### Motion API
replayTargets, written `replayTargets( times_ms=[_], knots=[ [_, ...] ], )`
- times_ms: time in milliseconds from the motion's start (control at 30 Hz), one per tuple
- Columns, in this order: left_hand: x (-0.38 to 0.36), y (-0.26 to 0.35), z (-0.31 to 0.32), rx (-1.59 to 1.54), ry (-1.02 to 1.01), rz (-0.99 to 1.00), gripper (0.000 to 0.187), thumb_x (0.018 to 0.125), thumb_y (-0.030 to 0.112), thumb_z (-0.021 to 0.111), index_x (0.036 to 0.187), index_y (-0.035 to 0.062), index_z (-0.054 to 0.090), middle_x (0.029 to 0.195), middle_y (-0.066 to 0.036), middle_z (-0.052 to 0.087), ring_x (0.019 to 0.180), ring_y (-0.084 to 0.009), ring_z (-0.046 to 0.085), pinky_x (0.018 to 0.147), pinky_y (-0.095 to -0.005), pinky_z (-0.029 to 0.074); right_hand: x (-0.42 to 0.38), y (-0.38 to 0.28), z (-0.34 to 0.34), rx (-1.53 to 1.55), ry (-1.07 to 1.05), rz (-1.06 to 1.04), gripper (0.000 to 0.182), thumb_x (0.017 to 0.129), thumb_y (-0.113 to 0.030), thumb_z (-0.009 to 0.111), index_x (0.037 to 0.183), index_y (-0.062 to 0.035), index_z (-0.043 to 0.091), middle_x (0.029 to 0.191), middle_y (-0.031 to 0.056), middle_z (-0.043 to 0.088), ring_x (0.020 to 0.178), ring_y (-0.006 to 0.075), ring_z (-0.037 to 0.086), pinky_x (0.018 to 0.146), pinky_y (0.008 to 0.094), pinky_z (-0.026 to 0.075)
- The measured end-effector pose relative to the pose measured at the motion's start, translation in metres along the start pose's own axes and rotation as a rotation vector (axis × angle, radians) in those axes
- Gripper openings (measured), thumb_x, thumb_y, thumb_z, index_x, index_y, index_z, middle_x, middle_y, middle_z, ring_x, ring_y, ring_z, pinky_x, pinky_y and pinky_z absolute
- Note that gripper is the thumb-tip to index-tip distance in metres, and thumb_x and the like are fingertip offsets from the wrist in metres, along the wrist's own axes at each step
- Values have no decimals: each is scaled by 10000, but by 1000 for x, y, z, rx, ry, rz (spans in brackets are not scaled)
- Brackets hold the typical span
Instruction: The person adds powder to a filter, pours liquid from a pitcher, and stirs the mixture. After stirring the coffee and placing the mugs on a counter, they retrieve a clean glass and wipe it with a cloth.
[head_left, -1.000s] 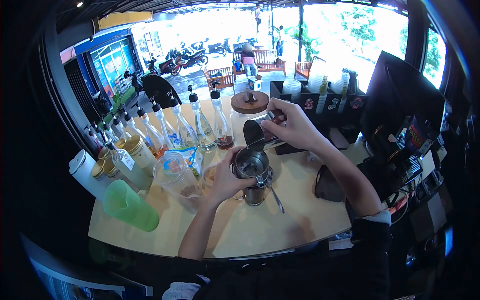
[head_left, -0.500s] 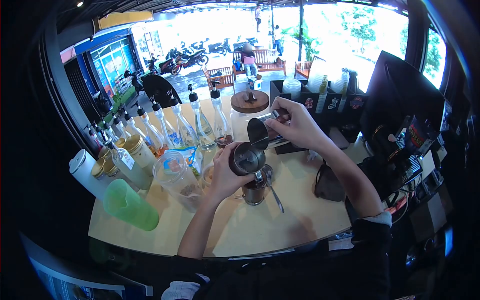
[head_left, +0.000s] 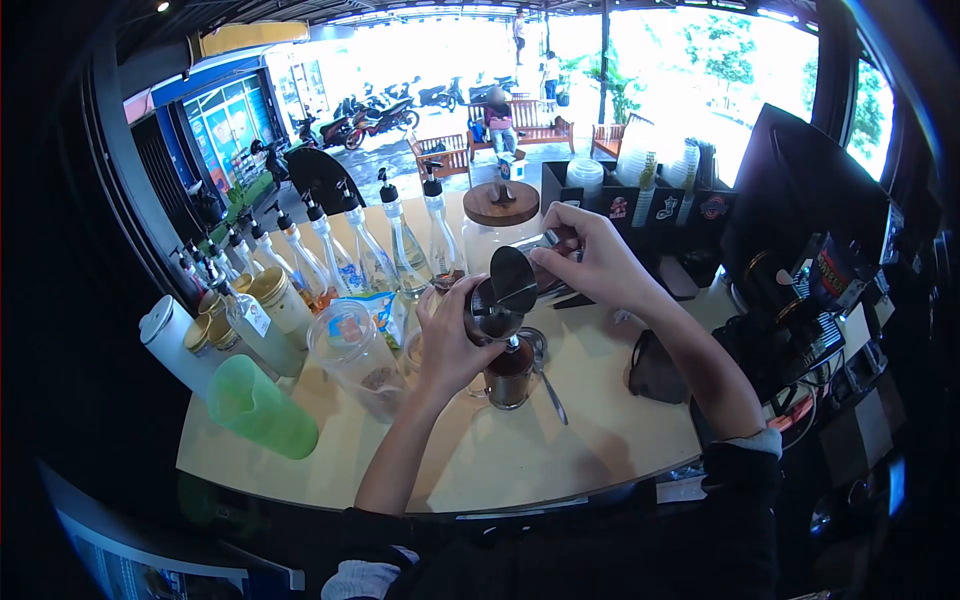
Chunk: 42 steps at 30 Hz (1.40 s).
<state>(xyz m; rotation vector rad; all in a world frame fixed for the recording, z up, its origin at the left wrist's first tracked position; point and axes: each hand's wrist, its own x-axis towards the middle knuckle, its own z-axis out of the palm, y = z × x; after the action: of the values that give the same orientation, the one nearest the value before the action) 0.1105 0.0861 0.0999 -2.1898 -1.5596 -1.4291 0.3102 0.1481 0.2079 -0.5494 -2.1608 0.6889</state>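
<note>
A metal pot (head_left: 492, 322) with its round dark lid (head_left: 513, 278) raised is tilted over a glass mug (head_left: 508, 392). My left hand (head_left: 452, 335) is wrapped around the pot's body from the left. On the far right side, my right hand (head_left: 590, 255) is closed on what looks like the pot's handle, mostly hidden by the fingers. The pot's spout sits at the mug's rim, and dark reddish-brown liquid shows in the mug. Beside the mug, a metal spoon (head_left: 553, 395) leans against a small round metal piece (head_left: 535, 345).
Pump bottles (head_left: 405, 255) line the far left edge. Closer stand a clear plastic jar (head_left: 355, 360), a green tumbler (head_left: 262, 408) and lidded canisters (head_left: 280, 300). A wooden-lidded glass jar (head_left: 500, 205) is behind the pot. A black cup holder (head_left: 640, 195) and dark pouch (head_left: 657, 365) are right.
The pot has tipped further to the right, and its open lid has swung upright. More dark liquid shows in the mug. Both hands have shifted slightly with the pot.
</note>
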Motion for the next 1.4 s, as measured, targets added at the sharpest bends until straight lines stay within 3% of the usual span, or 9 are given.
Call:
replayTargets(
  times_ms=[233, 500, 833, 1033, 1100, 1133, 1200, 1333, 1400],
  knots=[
    [0, 6, -6, 25, -41, -32, 856, 516, 249, 852, 1255, 133, 435, 1160, -66, 590, 1092, -244, 558, 1084, -504, 162, -5, -1, -4, 27, 25, 49, 198, 840, -75, 629, 829, -14, 440, 640, -39, 458, 618, 6, 451, 537, 193, 372],
    [1, 10, -10, 30, -60, -59, 801, 538, 246, 824, 1235, 126, 449, 1149, -58, 594, 1129, -236, 539, 1091, -508, 141, -5, -3, -8, -23, 34, 29, 175, 849, -59, 608, 866, -6, 442, 639, 0, 535, 712, 29, 605, 559, 181, 428],
    [1, 11, -11, 33, -60, -89, 812, 530, 306, 828, 1230, 123, 460, 1101, -79, 620, 1105, -251, 553, 1091, -493, 167, -3, 6, -2, 21, 71, -9, 170, 855, -70, 605, 868, -3, 449, 644, -14, 516, 705, 23, 583, 559, 181, 422],
    [4, 8, -13, -47, -52, -142, 745, 522, 299, 830, 1170, 101, 521, 1036, -97, 644, 1054, -266, 577, 1063, -459, 253, -2, 11, -5, -131, 123, 41, 188, 841, -89, 630, 861, -8, 462, 683, -22, 490, 678, 5, 510, 589, 166, 405],
    [6, 8, -15, -115, -52, -168, 709, 518, 271, 827, 1140, 80, 545, 1013, -103, 648, 1026, -266, 590, 1033, -431, 318, -1, 26, 0, 19, 264, -68, 202, 809, -79, 650, 792, -4, 462, 656, -12, 443, 604, 25, 372, 523, 196, 322],
    [6, 6, -13, -115, -52, -169, 709, 518, 271, 827, 1140, 80, 545, 1013, -103, 648, 1026, -266, 590, 1033, -431, 318, -2, 30, 1, 20, 263, -68, 202, 809, -79, 650, 792, -4, 462, 656, -12, 443, 604, 25, 372, 523, 196, 322],
    [4, 0, -9, -206, -2, -212, 696, 518, 242, 820, 1130, 49, 550, 981, -109, 654, 981, -264, 614, 957, -396, 414, -5, 37, 2, 352, 283, 112, 196, 827, -90, 644, 772, -24, 468, 670, -37, 445, 626, 16, 379, 539, 191, 328],
    [6, -3, -12, -285, -33, -218, 701, 534, 190, 814, 1150, 15, 529, 995, -127, 651, 953, -246, 632, 880, -354, 479, -15, 60, 2, 430, 357, 106, 183, 842, -94, 639, 762, -51, 481, 675, -52, 455, 614, 9, 392, 546, 177, 341],
    [6, -2, -14, -354, -55, -211, 711, 557, 141, 804, 1180, -13, 498, 1031, -143, 641, 959, -219, 633, 874, -331, 489, -28, 64, 4, 555, 411, 162, 151, 870, -111, 617, 796, -67, 494, 706, -33, 526, 625, 13, 476, 576, 177, 389]
  ],
)
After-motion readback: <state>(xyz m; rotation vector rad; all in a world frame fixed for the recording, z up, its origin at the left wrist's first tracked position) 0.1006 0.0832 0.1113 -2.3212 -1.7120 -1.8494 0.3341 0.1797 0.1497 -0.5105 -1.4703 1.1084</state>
